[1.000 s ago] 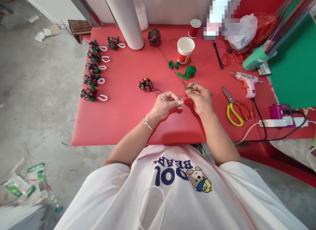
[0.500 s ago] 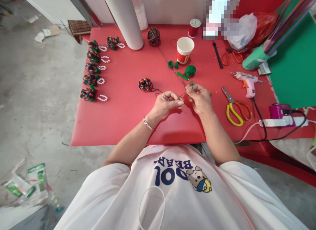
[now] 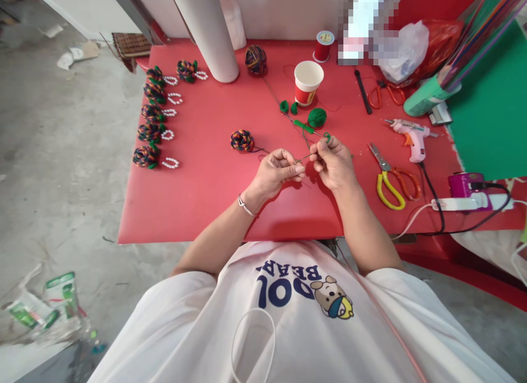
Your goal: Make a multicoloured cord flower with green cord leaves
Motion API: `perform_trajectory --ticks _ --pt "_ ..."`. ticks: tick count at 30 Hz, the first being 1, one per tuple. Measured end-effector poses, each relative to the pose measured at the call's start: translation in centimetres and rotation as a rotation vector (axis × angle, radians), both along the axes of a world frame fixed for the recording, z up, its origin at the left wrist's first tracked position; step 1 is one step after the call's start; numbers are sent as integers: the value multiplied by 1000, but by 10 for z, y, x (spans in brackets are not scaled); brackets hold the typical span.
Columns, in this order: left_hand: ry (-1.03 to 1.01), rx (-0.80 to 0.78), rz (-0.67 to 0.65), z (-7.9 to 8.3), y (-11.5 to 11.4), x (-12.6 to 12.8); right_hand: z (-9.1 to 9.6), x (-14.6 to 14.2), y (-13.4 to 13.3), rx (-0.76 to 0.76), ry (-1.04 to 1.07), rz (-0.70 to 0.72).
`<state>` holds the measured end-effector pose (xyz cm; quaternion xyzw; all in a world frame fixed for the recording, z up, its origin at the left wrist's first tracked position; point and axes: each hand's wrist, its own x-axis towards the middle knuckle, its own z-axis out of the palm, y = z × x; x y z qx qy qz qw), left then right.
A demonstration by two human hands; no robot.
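Observation:
My left hand (image 3: 275,172) is closed in a pinch on one end of a thin wire (image 3: 303,157) over the red table (image 3: 197,191). My right hand (image 3: 334,161) pinches the other end, with green yarn (image 3: 326,136) looped at its fingertips. The yarn runs back toward a small green yarn ball (image 3: 317,117). A multicoloured yarn flower (image 3: 242,140) lies just left of my hands.
Several finished yarn flowers with pearl loops (image 3: 153,131) line the table's left side. A paper cup (image 3: 308,82), multicoloured yarn ball (image 3: 256,60), thread spool (image 3: 324,45), yellow-handled scissors (image 3: 391,182), glue gun (image 3: 411,136) and power strip (image 3: 469,202) lie around. A white cylinder (image 3: 209,37) stands behind.
My right hand has turned slightly and lifted the green yarn loop up and to the right. My left hand has barely moved.

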<state>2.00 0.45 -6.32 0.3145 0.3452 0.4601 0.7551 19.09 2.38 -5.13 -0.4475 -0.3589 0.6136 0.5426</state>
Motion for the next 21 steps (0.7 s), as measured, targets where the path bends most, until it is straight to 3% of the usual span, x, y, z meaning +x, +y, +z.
perform_trajectory --ticks 6,14,21 --pt "15 -32 0 0 1 -1 1 6 -2 107 -123 53" --pt "53 13 -8 -2 2 -3 3 14 -8 506 -751 171" --pt "101 -15 10 -4 2 -2 -1 20 -3 586 -921 -4"
